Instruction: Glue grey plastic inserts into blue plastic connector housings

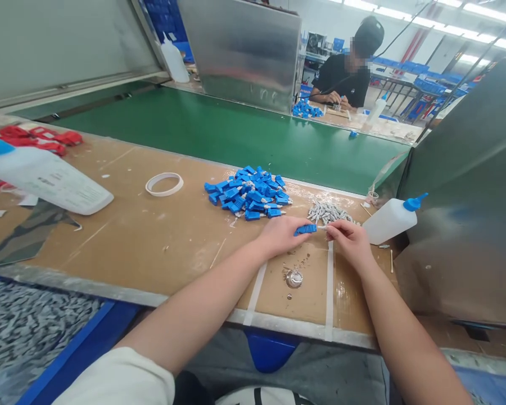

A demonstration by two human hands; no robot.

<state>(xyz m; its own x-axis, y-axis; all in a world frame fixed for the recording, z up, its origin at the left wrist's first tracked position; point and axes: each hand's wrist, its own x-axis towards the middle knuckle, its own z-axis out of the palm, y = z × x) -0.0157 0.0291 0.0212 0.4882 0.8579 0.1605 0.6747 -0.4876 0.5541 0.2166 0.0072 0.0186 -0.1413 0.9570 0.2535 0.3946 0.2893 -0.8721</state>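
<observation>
My left hand [280, 233] is closed around a small blue plastic part [306, 229] with ridged sides, its pale narrow end pointing right. At that end my right hand [349, 241] pinches something slim and whitish, too small to make out. Just behind my hands lie a heap of similar blue parts [253, 191] and a smaller pile of grey pieces [328, 212]. Below them on the brown board sits a small round metal cup [294, 278], with droplets or bits scattered about it.
A white squeeze bottle [390, 220] leans at the right; a larger bottle [54, 177] lies left near red parts [37, 138]. A tape ring [164, 184] rests mid-board. Beyond runs a green conveyor belt [236, 129], with a co-worker [346, 73] across it. Grey pieces fill a blue bin [105, 315].
</observation>
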